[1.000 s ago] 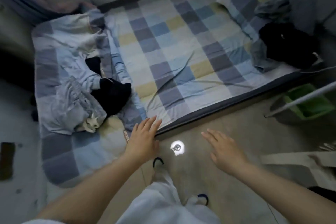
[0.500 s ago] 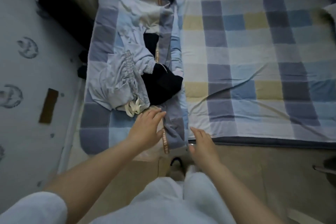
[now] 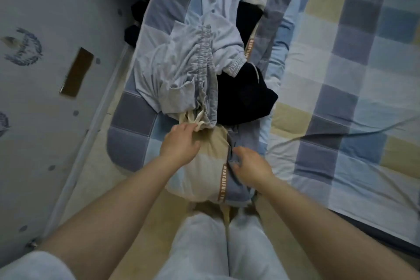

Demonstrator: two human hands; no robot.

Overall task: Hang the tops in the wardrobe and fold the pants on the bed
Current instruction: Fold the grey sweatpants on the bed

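Pale grey drawstring pants [image 3: 193,70] lie just beyond the left hand [image 3: 180,145], fingers relaxed; the right hand [image 3: 251,166] pinches the checked quilt [image 3: 236,157].

Just beyond the hands, a light grey garment [image 3: 181,70] and a dark garment [image 3: 243,95] heap together on the folded checked quilt [image 3: 134,118]. Right of the hands, the checked bed sheet [image 3: 341,88] lies flat and bare. A wall [image 3: 45,98] stands close on the left.
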